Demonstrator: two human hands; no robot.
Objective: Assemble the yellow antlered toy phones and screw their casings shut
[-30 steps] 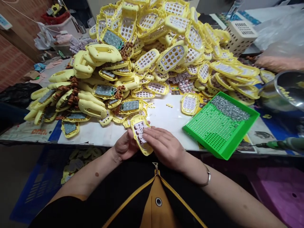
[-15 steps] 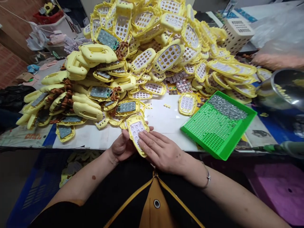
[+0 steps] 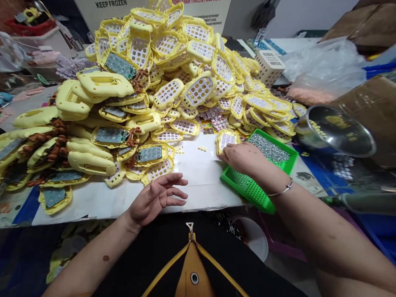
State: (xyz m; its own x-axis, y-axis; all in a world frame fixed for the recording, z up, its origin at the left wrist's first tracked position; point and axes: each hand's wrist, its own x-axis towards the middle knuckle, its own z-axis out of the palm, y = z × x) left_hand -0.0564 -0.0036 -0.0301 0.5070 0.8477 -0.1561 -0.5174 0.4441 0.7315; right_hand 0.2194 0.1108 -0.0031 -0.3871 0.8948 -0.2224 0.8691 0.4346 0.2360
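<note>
My right hand [image 3: 244, 156] reaches past the near edge of the green basket [image 3: 227, 177], its fingertips closed on the lower edge of a yellow plastic shell [image 3: 227, 139] with a white keypad panel. That shell lies at the back of the white work surface; another shell may be under it, but I cannot tell. Nothing is in my left hand [image 3: 159, 198], which hovers over the front of the surface, fingers spread. To its left lies a shell with a grey circuit board [image 3: 150, 154]. Small yellow pieces [image 3: 202, 148] sit between the hands.
A tall heap of yellow shells [image 3: 198, 90] covers the back of the table. Closed-up yellow casings [image 3: 91, 161] are piled on the left. Many small metal screws [image 3: 269, 147] fill the basket's far end. On the right stand a steel bowl [image 3: 355, 136] and a cardboard box [image 3: 371, 103].
The shell held between both hands has left my left hand, which is now open. My right hand has moved away and to the right, to the shell by the basket. The view has shifted right.
</note>
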